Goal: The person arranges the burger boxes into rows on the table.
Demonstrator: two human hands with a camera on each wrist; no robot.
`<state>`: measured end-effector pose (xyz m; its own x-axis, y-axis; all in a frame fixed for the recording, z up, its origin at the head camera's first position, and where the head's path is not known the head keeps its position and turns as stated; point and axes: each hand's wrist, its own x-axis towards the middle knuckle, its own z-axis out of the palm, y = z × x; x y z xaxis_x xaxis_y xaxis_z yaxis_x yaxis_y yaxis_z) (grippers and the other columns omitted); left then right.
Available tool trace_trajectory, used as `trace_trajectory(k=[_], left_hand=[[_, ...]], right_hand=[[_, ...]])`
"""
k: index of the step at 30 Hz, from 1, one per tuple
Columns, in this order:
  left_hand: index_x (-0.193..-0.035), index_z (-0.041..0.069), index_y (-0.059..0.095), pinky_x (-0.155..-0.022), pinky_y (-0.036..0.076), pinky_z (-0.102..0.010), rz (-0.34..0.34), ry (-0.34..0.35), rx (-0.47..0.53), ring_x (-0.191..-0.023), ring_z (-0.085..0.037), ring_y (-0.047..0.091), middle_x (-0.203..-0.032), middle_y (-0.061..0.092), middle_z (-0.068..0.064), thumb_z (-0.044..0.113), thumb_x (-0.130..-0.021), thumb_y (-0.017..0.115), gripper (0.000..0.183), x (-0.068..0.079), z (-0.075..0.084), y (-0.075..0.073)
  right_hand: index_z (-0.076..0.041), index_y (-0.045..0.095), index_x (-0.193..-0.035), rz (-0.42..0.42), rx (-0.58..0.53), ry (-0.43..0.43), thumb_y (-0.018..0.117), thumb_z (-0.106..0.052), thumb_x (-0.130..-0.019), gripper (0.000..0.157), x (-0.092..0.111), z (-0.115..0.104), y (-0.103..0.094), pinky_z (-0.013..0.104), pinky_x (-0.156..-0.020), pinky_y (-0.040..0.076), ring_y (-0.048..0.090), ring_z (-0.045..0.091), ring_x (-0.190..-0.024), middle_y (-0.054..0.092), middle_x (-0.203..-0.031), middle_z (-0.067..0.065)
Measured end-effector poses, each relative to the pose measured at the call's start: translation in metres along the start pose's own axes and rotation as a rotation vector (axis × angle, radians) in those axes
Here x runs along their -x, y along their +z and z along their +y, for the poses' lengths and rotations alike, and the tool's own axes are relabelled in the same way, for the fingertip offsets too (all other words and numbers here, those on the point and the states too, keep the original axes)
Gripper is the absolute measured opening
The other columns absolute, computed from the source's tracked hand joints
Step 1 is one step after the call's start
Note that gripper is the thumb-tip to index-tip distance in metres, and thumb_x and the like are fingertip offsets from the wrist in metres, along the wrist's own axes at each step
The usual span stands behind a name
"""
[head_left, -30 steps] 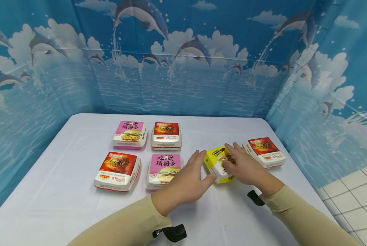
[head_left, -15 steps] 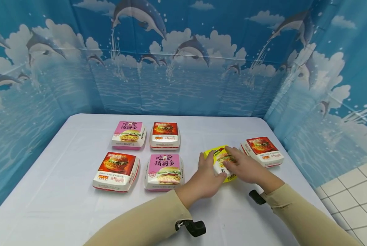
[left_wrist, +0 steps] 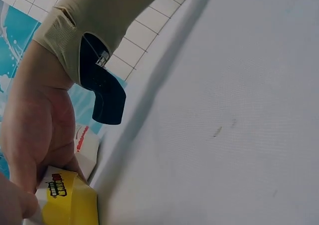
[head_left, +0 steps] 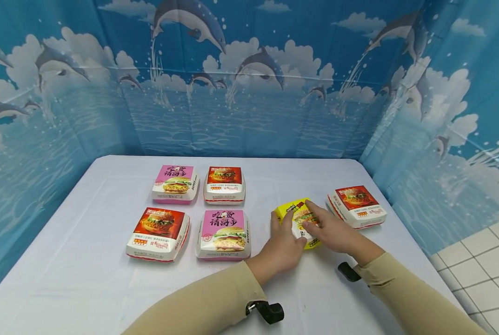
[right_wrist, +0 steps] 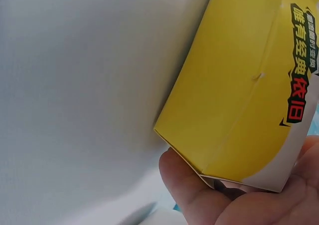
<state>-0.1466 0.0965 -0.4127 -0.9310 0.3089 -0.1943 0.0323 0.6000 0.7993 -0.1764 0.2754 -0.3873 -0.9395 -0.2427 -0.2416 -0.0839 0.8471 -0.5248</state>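
A yellow-and-white burger box lies on the white-covered table, right of the middle, with both hands around it. My left hand grips its left side, fingers spread along the edge. From the right, my right hand holds the box, with the thumb on the lid and the fingers down the far side. Up close in the right wrist view, the yellow front of the burger box shows lettering, and a fingertip touches its lower corner. The left wrist view catches only one end of the box.
A red-and-white burger box sits beyond the right hand. On the left stand two pink boxes and two more red-and-white ones. A dolphin-print curtain hangs behind the table; floor tiles show at right.
My left hand has moved right, from beside the yellow burger box onto its left side. The right hand has stayed on the box, which has shifted very little.
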Motion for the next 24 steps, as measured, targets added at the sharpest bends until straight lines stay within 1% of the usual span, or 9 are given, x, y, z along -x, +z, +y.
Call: trace_trajectory(k=[7, 15, 19, 24], left_hand=[[-0.168, 0.021, 0.022, -0.114, 0.049, -0.051, 0.006, -0.001, 0.014, -0.152, -0.040, 0.041, -0.176, -0.005, -0.022, 0.035, -0.105, 0.061, 0.076, -0.0008, -0.0001, -0.0004], [-0.168, 0.021, 0.023, -0.114, 0.050, -0.048, 0.009, -0.004, 0.019, -0.152, -0.037, 0.042, -0.177, -0.004, -0.019, 0.036, -0.104, 0.062, 0.076, -0.0005, -0.0014, -0.0001], [-0.167, 0.021, 0.024, -0.114, 0.050, -0.048, 0.018, 0.002, 0.013, -0.151, -0.038, 0.042, -0.177, -0.002, -0.019, 0.036, -0.104, 0.063, 0.076, 0.0001, -0.0013, -0.0001], [-0.168, 0.022, 0.023, -0.113, 0.051, -0.048, 0.011, 0.000, 0.021, -0.150, -0.038, 0.044, -0.177, -0.003, -0.019, 0.036, -0.104, 0.062, 0.076, 0.0004, -0.0014, -0.0007]], right_hand=[[-0.004, 0.015, -0.169, 0.004, 0.016, 0.006, 0.051, -0.049, -0.109, 0.083, -0.0012, -0.0002, 0.0026, 0.067, -0.124, 0.028, 0.027, 0.049, -0.157, 0.026, -0.171, 0.027], [-0.003, 0.014, -0.168, 0.018, 0.068, 0.003, 0.048, -0.051, -0.109, 0.083, -0.0030, 0.0047, 0.0074, 0.066, -0.126, 0.025, 0.024, 0.048, -0.158, 0.025, -0.171, 0.027], [-0.002, 0.014, -0.168, 0.021, 0.088, 0.005, 0.047, -0.052, -0.109, 0.084, -0.0024, 0.0036, 0.0076, 0.066, -0.126, 0.025, 0.023, 0.048, -0.158, 0.024, -0.172, 0.027], [-0.002, 0.014, -0.168, 0.022, 0.094, 0.007, 0.048, -0.053, -0.109, 0.086, -0.0021, 0.0021, 0.0082, 0.065, -0.126, 0.026, 0.024, 0.048, -0.158, 0.024, -0.172, 0.026]])
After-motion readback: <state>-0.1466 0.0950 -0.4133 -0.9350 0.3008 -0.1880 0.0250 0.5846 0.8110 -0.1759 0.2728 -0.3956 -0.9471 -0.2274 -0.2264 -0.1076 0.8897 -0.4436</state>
